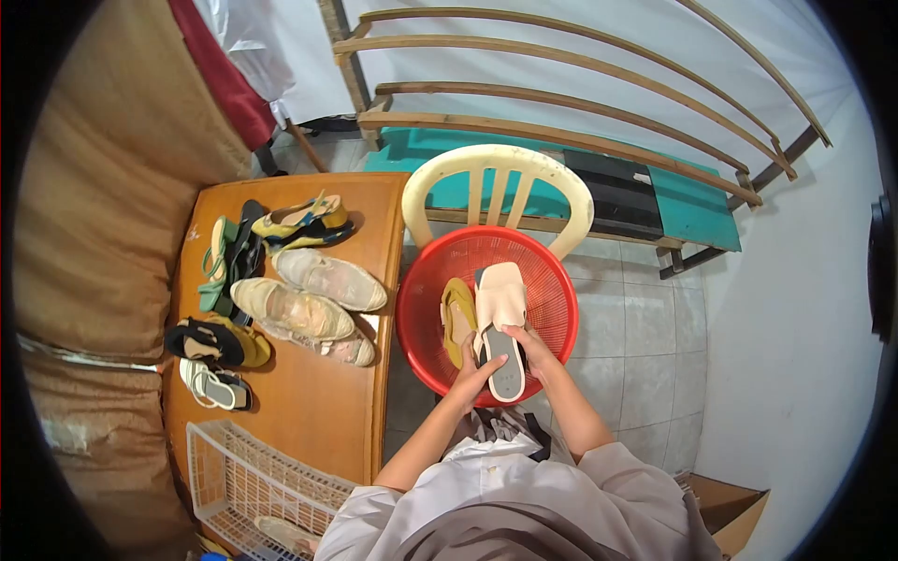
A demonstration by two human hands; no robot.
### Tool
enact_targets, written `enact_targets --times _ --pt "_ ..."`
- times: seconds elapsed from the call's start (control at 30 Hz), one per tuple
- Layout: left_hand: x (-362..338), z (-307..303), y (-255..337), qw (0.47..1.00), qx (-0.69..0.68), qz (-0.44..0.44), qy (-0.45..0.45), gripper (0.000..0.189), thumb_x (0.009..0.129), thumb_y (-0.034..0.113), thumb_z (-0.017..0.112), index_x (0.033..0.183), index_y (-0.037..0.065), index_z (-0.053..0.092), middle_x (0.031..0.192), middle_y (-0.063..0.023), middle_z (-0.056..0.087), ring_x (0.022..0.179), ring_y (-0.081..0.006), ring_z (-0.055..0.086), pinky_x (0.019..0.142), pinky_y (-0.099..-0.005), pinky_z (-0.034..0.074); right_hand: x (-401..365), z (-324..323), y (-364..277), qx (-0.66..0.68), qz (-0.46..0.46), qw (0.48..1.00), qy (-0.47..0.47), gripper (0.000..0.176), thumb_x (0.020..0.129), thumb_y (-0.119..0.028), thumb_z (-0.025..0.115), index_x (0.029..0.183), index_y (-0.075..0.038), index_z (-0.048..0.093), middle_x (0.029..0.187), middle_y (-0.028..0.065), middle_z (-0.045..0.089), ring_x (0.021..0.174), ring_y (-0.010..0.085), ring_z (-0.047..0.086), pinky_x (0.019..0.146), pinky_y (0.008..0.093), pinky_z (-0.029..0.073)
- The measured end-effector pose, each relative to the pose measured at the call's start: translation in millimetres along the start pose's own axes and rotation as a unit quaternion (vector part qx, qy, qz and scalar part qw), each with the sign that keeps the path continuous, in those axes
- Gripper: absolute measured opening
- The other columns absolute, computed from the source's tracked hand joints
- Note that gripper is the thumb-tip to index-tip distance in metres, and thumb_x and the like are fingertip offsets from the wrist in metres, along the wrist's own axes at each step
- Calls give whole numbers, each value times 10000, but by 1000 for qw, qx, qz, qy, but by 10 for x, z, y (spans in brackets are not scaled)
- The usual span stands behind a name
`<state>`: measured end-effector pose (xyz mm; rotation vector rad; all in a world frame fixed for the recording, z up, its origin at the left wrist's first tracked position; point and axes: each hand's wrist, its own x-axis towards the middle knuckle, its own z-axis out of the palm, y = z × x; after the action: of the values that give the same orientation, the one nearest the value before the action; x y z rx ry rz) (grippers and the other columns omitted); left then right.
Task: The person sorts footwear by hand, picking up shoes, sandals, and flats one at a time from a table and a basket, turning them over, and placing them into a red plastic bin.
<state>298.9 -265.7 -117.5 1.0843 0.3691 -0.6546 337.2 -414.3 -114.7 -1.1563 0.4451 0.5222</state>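
You had bright, even daylight: the red basket (552, 299) looked sharp and free of glare, and left of it the shoes (290, 309) threw soft shadows on the tabletop (299, 411). Beyond the basket the wooden rails (421, 120) bowed with lens distortion, and the corners went black.

The left hand (475, 374) and right hand (535, 348) are gripping the near end of a pink sandal (501, 297) over a red basket (554, 297), which is sitting on a white chair (496, 161). A yellow shoe (456, 318) is lying in the basket, just left of the sandal. More shoes are lying on the table (309, 411) to the left.
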Motion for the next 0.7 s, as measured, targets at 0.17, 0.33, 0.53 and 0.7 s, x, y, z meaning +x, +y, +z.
enact_targets --times 0.17,0.33,0.53,0.7 --pt "566 -34 -382 999 20 -32 -24 833 759 321 656 1351 59 132 1340 -198 259 1225 -276 311 989 -350 296 145 -376 107 75 80 993 51 682 727 -263 653 1281 -48 318 1176 117 484 1060 227 494 876 340 417" --pt "1149 -129 -725 984 161 59 -54 644 821 338 584 1275 1 274 1270 -218 365 1175 -269 377 933 -334 349 614 -774 343 126 97 985 71 780 691 -152 692 1316 -64 234 1178 111 479 1089 231 478 903 381 407" --pt "1809 -418 -1134 929 338 152 15 578 830 377 533 1257 55 314 1144 -286 428 1082 -398 427 931 -423 336 1442 -1189 734 64 86 994 32 891 690 -145 700 1378 -141 134 1263 109 398 1157 245 405 920 404 372" --pt "2143 -511 -1417 926 352 114 72 535 858 354 493 1237 37 289 1126 -285 430 1074 -400 423 930 -426 330 1975 -1397 1055 12 102 994 -23 872 694 -189 707 1370 -132 158 1274 113 387 1172 244 379 941 396 349"
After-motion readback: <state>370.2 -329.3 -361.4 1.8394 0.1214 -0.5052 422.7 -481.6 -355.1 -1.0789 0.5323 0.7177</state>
